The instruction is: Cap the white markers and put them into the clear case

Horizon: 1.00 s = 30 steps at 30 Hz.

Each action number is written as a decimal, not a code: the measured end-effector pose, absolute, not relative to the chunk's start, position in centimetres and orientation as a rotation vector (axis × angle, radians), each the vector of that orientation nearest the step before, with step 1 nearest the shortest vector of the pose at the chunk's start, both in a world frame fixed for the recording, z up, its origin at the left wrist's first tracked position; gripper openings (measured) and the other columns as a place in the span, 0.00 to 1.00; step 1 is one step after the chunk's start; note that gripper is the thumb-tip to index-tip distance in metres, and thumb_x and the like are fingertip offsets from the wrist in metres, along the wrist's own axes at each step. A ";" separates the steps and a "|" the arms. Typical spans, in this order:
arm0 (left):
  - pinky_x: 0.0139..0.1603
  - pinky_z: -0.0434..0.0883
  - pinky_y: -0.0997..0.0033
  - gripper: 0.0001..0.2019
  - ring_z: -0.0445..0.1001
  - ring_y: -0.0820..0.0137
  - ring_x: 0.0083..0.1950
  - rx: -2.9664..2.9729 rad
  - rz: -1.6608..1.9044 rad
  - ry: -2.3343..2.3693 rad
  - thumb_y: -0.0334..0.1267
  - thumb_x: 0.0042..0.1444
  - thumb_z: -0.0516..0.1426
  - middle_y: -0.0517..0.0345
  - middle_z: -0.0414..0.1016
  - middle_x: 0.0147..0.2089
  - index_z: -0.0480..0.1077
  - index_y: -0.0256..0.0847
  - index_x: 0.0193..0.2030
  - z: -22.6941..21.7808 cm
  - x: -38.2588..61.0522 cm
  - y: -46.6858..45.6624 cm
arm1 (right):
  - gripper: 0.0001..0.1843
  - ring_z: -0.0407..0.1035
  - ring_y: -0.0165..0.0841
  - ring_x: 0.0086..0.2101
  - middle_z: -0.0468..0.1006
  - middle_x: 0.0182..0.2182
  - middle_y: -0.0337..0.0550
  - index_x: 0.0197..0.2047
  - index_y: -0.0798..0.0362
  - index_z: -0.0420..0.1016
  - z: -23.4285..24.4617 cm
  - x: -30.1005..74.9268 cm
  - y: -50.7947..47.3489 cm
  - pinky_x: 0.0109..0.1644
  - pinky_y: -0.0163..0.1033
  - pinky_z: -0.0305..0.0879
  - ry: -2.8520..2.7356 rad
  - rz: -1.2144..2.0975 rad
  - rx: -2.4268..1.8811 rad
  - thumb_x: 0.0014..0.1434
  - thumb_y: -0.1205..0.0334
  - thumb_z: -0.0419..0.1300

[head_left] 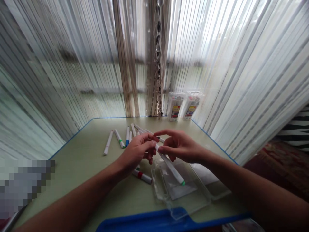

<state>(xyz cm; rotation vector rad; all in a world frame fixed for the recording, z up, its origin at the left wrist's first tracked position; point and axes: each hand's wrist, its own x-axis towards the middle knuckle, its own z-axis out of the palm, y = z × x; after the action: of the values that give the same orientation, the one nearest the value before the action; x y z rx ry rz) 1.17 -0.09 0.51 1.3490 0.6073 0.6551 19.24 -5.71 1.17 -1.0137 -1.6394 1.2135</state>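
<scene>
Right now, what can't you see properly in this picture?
In the head view:
Words on the labels of the two back boxes: too small and blurred.
A green-marked marker: mostly hidden by the left hand.
The beaded string: top cut off by the picture's edge.
Outside: veiled by the curtain.

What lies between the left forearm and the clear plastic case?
In the head view, a white marker with a red band, and beyond it a green-marked one, mostly hidden.

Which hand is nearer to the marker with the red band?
Left. In the picture, the left hand is just above the red-banded marker; the right hand is farther, up and to its right.
</scene>
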 end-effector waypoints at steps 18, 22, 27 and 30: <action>0.19 0.63 0.76 0.06 0.58 0.76 0.20 0.845 0.726 0.566 0.28 0.54 0.50 0.60 0.60 0.20 0.69 0.34 0.31 1.4 0.3 1.0 | 0.21 0.64 0.24 0.17 0.77 0.23 0.42 0.49 0.61 0.72 1.5 18.9 -5.8 0.20 0.30 0.60 -1.637 0.994 -1.157 0.60 0.53 0.60; 0.18 0.63 0.77 0.06 0.57 0.76 0.19 0.855 0.694 0.565 0.29 0.53 0.51 0.62 0.57 0.19 0.69 0.34 0.31 1.4 0.2 0.9 | 0.20 0.64 0.24 0.17 0.77 0.23 0.43 0.47 0.60 0.73 1.3 19.0 -5.7 0.20 0.30 0.61 -1.652 0.994 -1.161 0.60 0.53 0.60; 0.19 0.63 0.77 0.06 0.58 0.75 0.19 0.852 0.692 0.547 0.29 0.52 0.50 0.62 0.57 0.19 0.69 0.34 0.30 1.4 0.2 1.0 | 0.18 0.64 0.23 0.18 0.77 0.24 0.43 0.44 0.60 0.75 1.1 19.1 -5.7 0.21 0.29 0.61 -1.673 0.990 -1.184 0.60 0.52 0.60; 0.19 0.62 0.77 0.07 0.59 0.75 0.20 0.876 0.695 0.554 0.29 0.52 0.50 0.62 0.56 0.19 0.69 0.34 0.31 1.3 0.2 0.9 | 0.18 0.64 0.23 0.18 0.77 0.24 0.43 0.42 0.60 0.76 1.0 19.1 -5.7 0.21 0.28 0.61 -1.691 0.988 -1.195 0.60 0.51 0.59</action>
<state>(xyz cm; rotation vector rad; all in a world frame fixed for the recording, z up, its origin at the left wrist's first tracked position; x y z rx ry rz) 0.18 0.91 1.33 0.8756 0.5540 0.6949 19.13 -5.67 1.04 -1.1947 -1.6908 0.9881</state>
